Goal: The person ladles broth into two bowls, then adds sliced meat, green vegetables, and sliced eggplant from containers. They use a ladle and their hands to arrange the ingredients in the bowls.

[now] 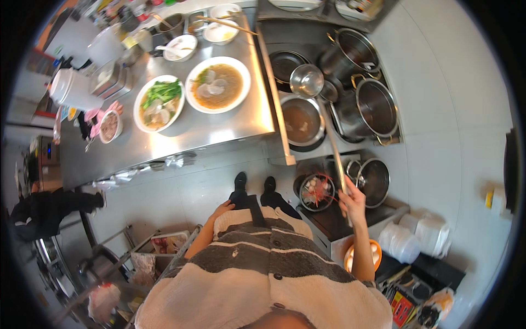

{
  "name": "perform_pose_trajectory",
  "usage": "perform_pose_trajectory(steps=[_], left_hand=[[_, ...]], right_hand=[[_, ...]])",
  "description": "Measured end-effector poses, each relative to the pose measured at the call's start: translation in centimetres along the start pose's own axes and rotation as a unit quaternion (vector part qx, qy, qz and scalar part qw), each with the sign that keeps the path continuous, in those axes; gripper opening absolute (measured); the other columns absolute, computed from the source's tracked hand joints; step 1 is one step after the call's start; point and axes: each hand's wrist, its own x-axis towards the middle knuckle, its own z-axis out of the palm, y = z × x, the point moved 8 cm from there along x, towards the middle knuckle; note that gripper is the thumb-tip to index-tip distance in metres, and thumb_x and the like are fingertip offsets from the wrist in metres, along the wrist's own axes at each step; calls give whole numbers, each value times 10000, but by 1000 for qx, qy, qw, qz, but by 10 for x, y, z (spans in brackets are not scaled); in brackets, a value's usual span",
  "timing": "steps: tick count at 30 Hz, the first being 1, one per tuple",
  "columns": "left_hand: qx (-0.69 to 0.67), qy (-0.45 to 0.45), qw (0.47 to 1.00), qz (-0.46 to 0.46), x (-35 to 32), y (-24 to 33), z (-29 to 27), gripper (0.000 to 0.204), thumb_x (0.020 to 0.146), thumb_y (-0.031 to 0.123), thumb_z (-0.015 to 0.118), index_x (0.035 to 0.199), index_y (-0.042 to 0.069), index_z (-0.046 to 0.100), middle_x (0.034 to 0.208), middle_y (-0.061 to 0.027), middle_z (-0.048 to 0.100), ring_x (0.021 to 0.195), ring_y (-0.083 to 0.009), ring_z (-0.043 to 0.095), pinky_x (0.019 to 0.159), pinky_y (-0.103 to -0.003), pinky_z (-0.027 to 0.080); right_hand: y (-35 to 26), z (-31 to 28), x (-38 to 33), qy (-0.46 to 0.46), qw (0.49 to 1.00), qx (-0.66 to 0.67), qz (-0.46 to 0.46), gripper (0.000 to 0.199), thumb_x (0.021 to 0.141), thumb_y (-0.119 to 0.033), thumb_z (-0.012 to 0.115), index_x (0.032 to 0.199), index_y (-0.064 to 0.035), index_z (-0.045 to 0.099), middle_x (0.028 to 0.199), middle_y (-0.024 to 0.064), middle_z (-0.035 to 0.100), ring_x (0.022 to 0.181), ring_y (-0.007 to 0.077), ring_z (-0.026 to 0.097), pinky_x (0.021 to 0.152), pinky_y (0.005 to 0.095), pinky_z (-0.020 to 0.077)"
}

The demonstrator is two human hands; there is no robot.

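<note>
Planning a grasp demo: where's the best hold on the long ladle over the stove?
Probably the far end of the handle, from the person's right side, where the right hand grips it. The ladle has a long thin handle, which keeps fingers clear of the broth pot beside the bowl.

red and yellow printed box: low right on the floor, flat, partly hidden | stack of white plastic containers: just above it, by the wall | yellow label: far right wall, small | white plastic bag: lower left, tied
</note>
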Motion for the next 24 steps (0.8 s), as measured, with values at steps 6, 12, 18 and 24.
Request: perform_pose_trajectory(steps=[6, 12, 18, 24], left_hand=[[-66, 13, 997, -24, -39, 42, 7, 644, 914, 311, 606, 1417, -20, 377, 1329, -161, 527, 1186, -245, 522, 967, -334, 433], [-9, 35, 999, -28, -42, 39, 0, 684, 908, 333, 619, 1418, -41, 360, 1366, -183, 488, 1233, -265, 488, 1003, -324, 405], [-7, 55, 998, -25, -40, 23, -3, 675, 905, 331, 623, 1422, -21, 369, 1350, -181, 505, 1226, -267, 494, 1003, -324, 405], [-14, 57, 998, -34, -42, 21, 2, 676, 903, 337, 623, 1423, -15, 371, 1351, -179, 506, 1227, -267, 496, 1002, -324, 406]], right_hand=[[90, -27, 60, 44, 946, -321, -15, 634, 787, -26, 616, 1387, 18, 416, 917, 164, 631, 674, 182, 612, 594, 287, 482], [119, -28, 95, 62, 845, -507, -159, 555, 795, -92, 604, 1333, -11, 494, 939, 278, 617, 778, 432, 613, 700, 432, 496], [142, -35, 121, 42, 767, -634, -88, 655, 784, -67, 580, 1407, -121, 385, 1038, 214, 587, 797, 400, 643, 689, 528, 509], [164, -38, 124, 46, 712, -699, -40, 634, 829, -66, 532, 1433, -105, 341, 1041, 189, 576, 793, 369, 659, 716, 521, 502]])
